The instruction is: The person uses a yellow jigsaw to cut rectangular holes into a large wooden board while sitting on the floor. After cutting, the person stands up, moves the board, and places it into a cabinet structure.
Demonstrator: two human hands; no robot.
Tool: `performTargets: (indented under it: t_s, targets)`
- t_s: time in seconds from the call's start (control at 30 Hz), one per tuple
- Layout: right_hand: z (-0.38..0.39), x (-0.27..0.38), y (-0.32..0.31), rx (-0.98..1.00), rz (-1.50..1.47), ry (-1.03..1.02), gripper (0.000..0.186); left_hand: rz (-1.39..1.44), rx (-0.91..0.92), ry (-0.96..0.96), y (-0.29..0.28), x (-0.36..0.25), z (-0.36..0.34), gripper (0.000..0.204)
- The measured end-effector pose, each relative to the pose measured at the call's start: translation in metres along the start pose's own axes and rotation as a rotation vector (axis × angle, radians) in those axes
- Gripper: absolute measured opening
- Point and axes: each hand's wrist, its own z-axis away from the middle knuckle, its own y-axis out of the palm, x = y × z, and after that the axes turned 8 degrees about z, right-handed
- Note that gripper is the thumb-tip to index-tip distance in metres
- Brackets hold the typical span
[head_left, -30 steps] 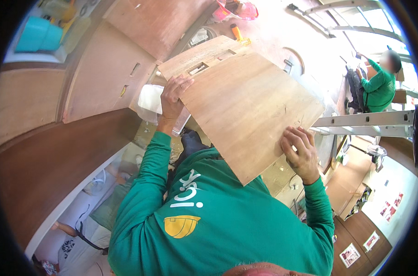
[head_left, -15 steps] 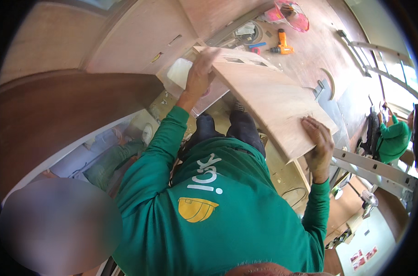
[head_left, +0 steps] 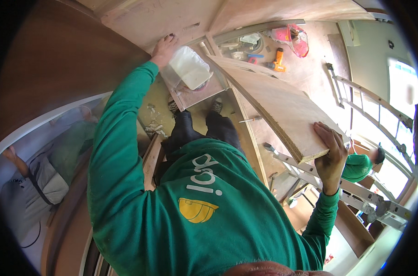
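My right hand [head_left: 331, 154] grips the near right corner of a plywood board [head_left: 278, 103], thumb below and fingers over the top face. The board slants across in front of me, its raw edge facing my body. Its far left end lies close to the upright wooden panels. My left hand [head_left: 165, 51] is off the board and rests, fingers extended, against a light wooden panel [head_left: 172, 23]. Just right of that hand sits a white plastic container [head_left: 190, 68] inside a wooden frame. Part of the area under the board is hidden.
An orange cordless drill [head_left: 277, 60] and a pink bag [head_left: 294, 40] lie beyond the board. A screwdriver [head_left: 251, 119] is near its edge. Metal ladders [head_left: 374, 99] stand at the right, near a person in green [head_left: 357, 166]. Another person [head_left: 38, 184] is at lower left.
My left hand has let go of the board's far end and moved left to the wooden panel. My right hand keeps hold of the board. The view has shifted, baring the white container.
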Motion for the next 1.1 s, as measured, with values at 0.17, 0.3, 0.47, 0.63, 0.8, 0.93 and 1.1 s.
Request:
performTargets:
  t_s: [0.17,0.3,0.47,0.63,0.8,0.93,1.1]
  targets:
    - [-0.02,0.023,0.002,-0.01,-0.02,-0.014,0.048,0.009,0.264,-0.123,0.008,0.008,-0.014,0.048]
    - [-0.041,0.042,-0.003,-0.009,-0.007,-0.09,0.048,-0.017,0.275,-0.084,0.013,0.009,-0.009,0.049]
    - [-0.06,0.053,-0.006,-0.036,-0.031,-0.098,0.048,0.093,0.181,-0.118,0.009,0.021,0.021,0.033]
    - [-0.085,0.059,-0.002,-0.077,-0.059,-0.163,0.048,0.27,0.188,-0.283,0.01,0.029,0.062,0.026]
    - [-0.11,0.071,0.005,-0.086,0.021,-0.277,0.052,0.674,0.198,-0.538,-0.022,0.025,0.112,0.043]
    - [-0.138,0.078,0.026,-0.081,0.041,-0.33,0.054,0.856,0.236,-0.624,-0.029,0.006,0.146,0.056]
    - [-0.167,0.095,0.056,-0.066,0.044,-0.417,0.053,0.957,0.135,-0.73,-0.052,-0.02,0.164,0.051]
